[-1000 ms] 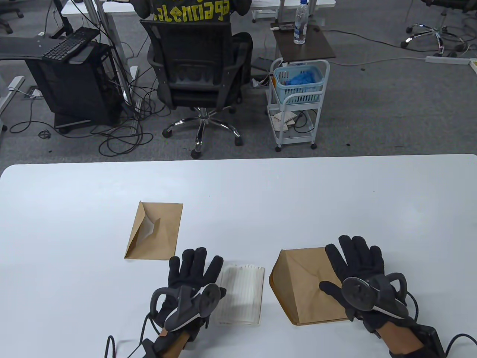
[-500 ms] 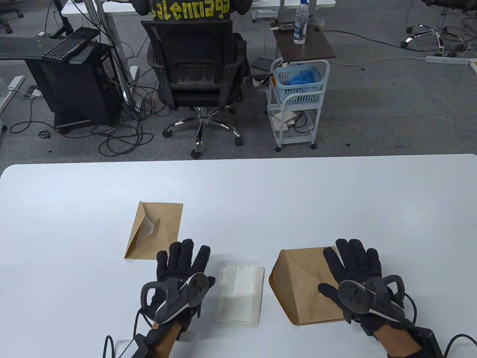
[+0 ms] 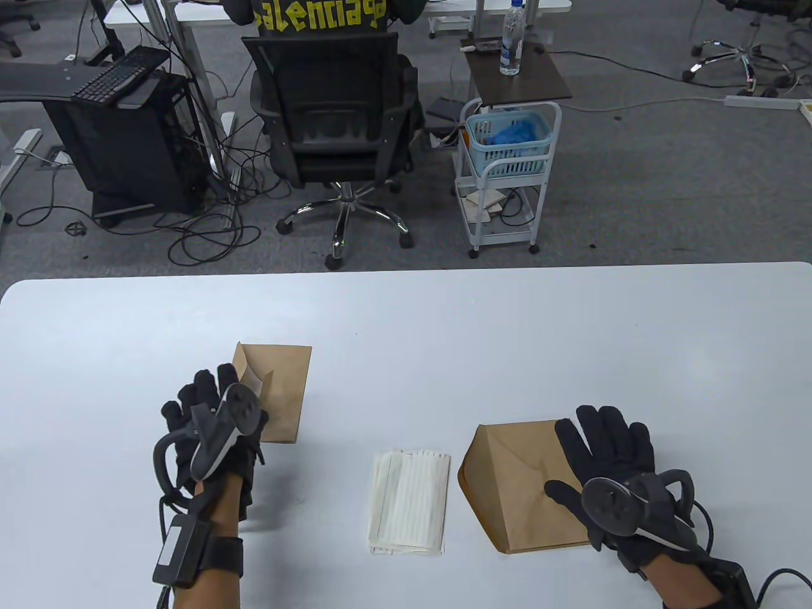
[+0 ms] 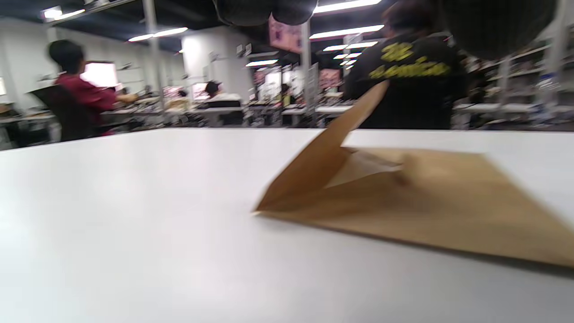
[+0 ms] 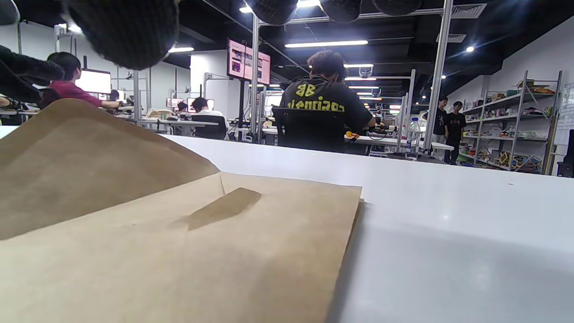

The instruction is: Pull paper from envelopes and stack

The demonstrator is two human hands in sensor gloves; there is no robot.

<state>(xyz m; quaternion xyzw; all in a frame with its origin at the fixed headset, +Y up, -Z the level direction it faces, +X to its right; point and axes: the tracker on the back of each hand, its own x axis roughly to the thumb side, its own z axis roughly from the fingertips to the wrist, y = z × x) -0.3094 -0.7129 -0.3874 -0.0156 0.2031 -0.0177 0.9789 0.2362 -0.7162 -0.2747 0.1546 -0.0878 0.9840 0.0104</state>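
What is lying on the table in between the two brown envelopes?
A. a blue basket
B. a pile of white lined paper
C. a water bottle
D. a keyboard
B. A pile of white lined paper lies flat on the table, with the small envelope to its left and the big envelope to its right.

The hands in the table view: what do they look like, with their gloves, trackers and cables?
Both the left hand and right hand wear black knit gloves. Each carries a dark grey tracker with a round disc and ring loop. Black wrist straps hold small boxes, the left one with a white label. Thin black cables trail off. Forearms are bare.
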